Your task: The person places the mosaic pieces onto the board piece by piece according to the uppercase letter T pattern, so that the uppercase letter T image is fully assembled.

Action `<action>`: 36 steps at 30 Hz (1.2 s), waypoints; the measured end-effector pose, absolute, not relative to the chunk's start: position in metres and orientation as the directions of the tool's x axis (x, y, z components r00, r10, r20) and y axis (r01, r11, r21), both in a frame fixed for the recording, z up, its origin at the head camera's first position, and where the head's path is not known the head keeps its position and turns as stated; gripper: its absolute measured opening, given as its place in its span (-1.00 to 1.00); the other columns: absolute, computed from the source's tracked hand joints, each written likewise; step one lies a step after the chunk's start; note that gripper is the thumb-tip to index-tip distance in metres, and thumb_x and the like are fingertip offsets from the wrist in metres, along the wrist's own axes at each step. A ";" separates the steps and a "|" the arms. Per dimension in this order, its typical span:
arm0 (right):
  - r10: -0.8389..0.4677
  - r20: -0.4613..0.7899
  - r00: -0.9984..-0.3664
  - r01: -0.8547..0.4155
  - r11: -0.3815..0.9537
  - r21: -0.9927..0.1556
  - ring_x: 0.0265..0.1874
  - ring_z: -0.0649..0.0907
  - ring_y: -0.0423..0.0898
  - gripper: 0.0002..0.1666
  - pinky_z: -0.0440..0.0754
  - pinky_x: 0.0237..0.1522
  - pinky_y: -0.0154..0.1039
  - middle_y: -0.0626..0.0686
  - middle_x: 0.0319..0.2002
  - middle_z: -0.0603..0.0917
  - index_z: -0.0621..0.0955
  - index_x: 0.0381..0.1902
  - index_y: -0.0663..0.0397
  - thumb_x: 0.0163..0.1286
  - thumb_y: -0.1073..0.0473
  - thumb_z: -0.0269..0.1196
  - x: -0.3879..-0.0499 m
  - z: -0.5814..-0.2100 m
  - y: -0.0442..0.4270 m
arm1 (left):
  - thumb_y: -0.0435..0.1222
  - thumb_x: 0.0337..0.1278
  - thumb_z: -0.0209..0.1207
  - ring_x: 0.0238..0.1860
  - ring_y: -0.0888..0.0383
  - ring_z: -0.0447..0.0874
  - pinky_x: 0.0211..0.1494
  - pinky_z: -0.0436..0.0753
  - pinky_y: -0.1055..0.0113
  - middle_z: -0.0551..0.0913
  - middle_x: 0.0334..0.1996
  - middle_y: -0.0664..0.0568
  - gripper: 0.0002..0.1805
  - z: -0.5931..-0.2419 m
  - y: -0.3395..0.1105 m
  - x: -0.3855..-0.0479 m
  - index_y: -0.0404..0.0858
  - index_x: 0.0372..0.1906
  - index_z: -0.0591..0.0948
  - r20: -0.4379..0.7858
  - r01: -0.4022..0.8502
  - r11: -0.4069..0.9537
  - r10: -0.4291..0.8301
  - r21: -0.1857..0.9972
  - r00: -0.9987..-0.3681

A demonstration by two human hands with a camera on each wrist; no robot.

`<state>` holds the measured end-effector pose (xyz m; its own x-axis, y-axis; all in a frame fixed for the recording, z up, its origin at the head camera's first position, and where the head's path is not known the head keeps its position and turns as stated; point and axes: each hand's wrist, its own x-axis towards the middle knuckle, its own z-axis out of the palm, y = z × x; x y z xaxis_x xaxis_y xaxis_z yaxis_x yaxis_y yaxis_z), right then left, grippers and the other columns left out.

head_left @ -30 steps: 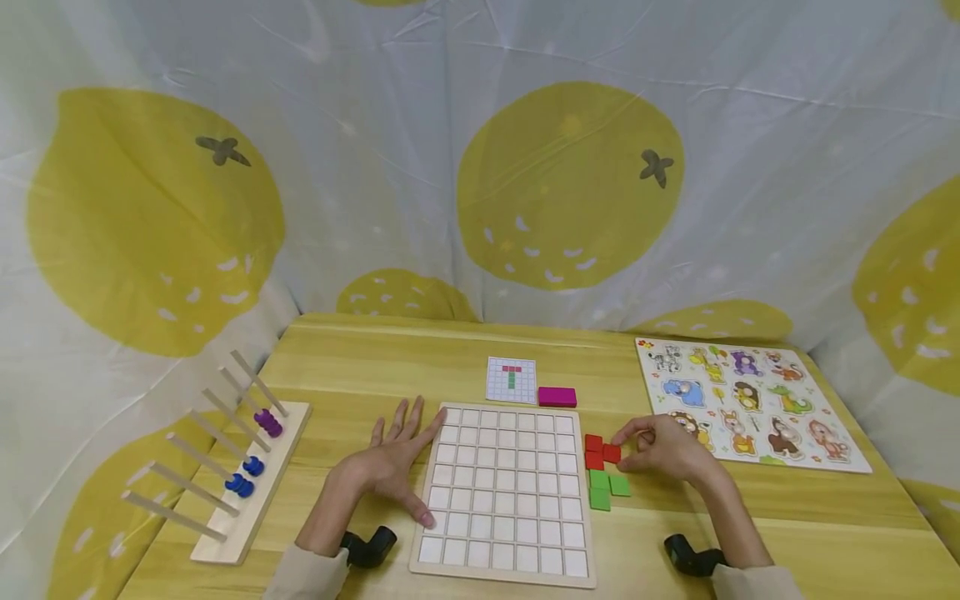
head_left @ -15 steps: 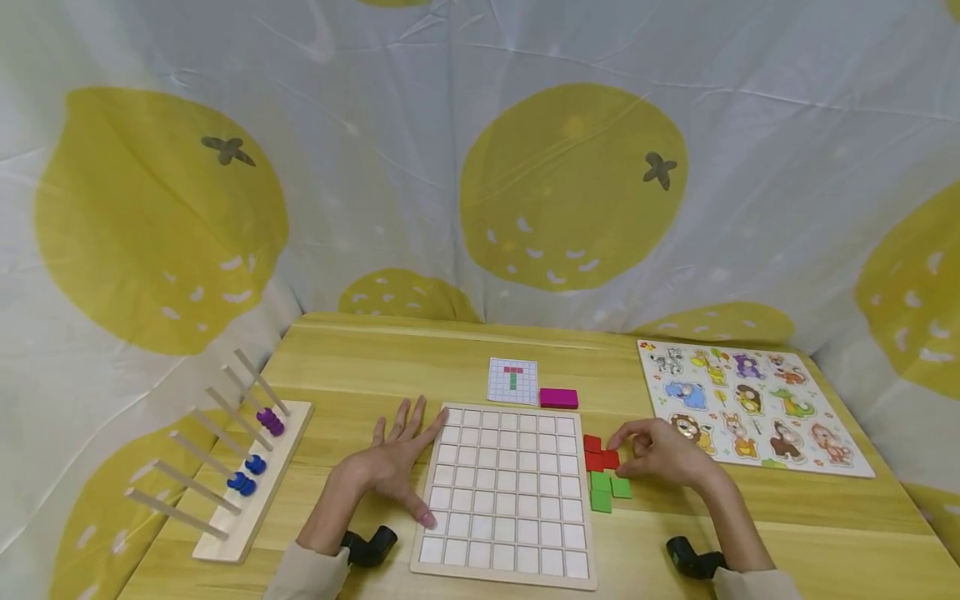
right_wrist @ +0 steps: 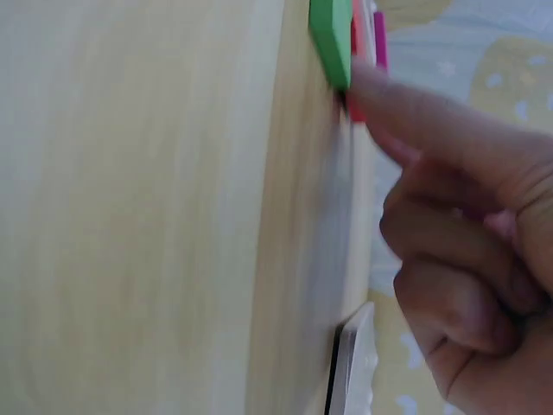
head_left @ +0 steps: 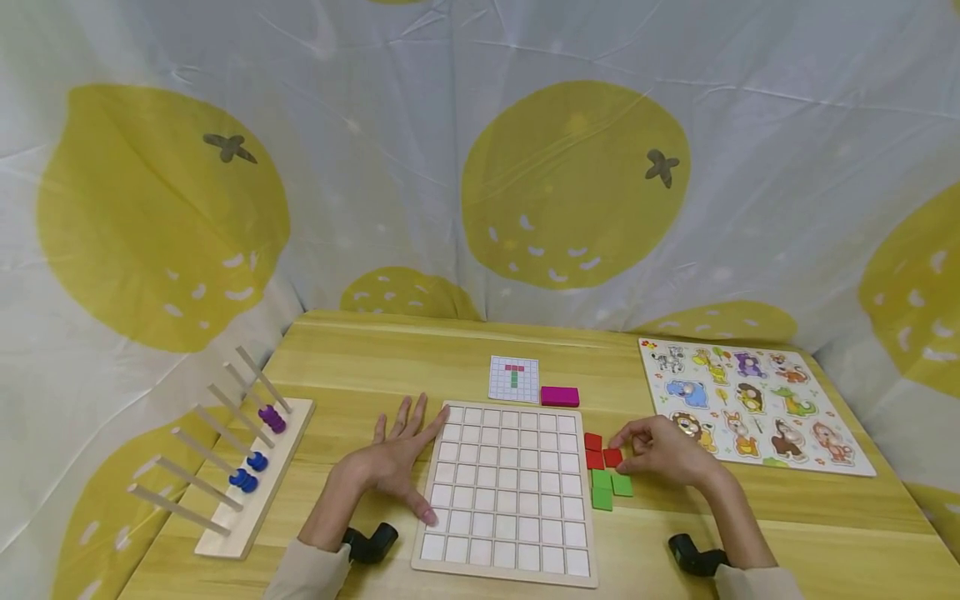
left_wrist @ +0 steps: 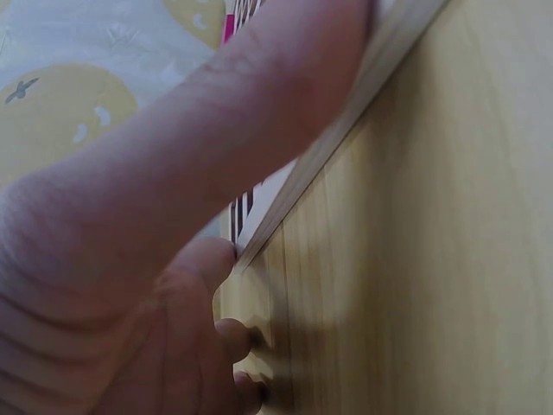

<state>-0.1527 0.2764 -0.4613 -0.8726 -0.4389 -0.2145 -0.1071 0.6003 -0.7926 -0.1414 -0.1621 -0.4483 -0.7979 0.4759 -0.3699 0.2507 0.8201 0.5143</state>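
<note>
My left hand, fingers spread, rests on the left edge of a wooden grid board; its thumb lies on the board in the left wrist view. The board's cells hold plain pale squares. My right hand pinches a red square tile between thumb and index finger, its other fingers curled. Two more red tiles lie just left of it, along the board's right edge. Green tiles sit just nearer me; one green tile stands by the thumb in the right wrist view.
Behind the board lie a pattern card with a red and green T and a magenta block. An animal puzzle board is at the right. A peg stand with blue and purple rings stands left. A lemon-print curtain hangs behind.
The red tile at my right fingers has shifted slightly toward me, first against the other red tiles, then a little apart from them. My left hand has stayed in place on the board.
</note>
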 end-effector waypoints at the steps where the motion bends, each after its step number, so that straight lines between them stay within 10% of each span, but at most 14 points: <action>1: -0.443 -0.216 -0.870 -0.106 0.596 -0.796 -0.60 0.29 -0.31 -0.70 0.32 -0.50 -0.41 -0.10 -0.60 0.34 0.73 -0.12 0.22 0.23 0.22 0.51 -0.153 -0.462 0.277 | 0.10 -0.52 0.70 0.64 -0.33 -0.65 0.57 -0.49 -0.45 -0.54 0.63 -0.34 0.68 -0.448 -0.162 -0.141 -0.10 0.70 -0.22 -0.371 0.251 0.820 0.476 0.514 -0.797; 36: -0.211 -0.195 -0.958 0.011 0.650 -0.760 -0.51 0.33 -0.13 -0.79 0.26 -0.47 -0.31 -0.05 -0.63 0.33 0.80 -0.27 0.01 0.11 0.27 0.58 -0.164 -0.459 0.157 | 0.12 -0.50 0.69 0.65 -0.33 -0.64 0.58 -0.46 -0.45 -0.53 0.64 -0.32 0.68 -0.452 -0.163 -0.143 -0.09 0.70 -0.23 -0.369 0.261 0.824 0.477 0.502 -0.797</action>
<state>-0.1642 0.1571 -0.4591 -0.9580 -0.2106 -0.1947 0.0114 0.6503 -0.7596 -0.1433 -0.1631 -0.4518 -0.7973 0.4775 -0.3692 0.2610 0.8243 0.5024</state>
